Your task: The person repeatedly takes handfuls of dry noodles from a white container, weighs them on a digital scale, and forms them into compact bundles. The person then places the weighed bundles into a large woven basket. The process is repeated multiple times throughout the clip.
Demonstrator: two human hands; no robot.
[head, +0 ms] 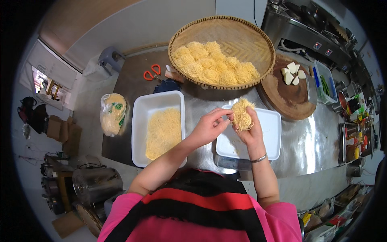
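Note:
My right hand (pixel 252 130) holds a loose bundle of thin yellow noodles (pixel 242 116) above a white plastic tray (pixel 269 133), which rests on a kitchen scale (pixel 232 163). From the left, the fingers of my left hand (pixel 213 124) touch the bundle's edge; thumb and forefinger are near each other, and whether they pinch a strand is unclear. A few noodle scraps lie on the tray. To the left, a deep white bin (pixel 137 130) contains a flat mass of noodles (pixel 164 131). Beyond my hands, a round woven bamboo basket (pixel 242 33) bears several coiled noodle nests (pixel 208 65).
A round wooden chopping board (pixel 281 103) with white chunks (pixel 291 72) and a cleaver stands at the right, beside a plastic container (pixel 326 84) of green vegetables. Red-handled scissors (pixel 152 73) and a plastic bag of noodles (pixel 112 115) lie at the left.

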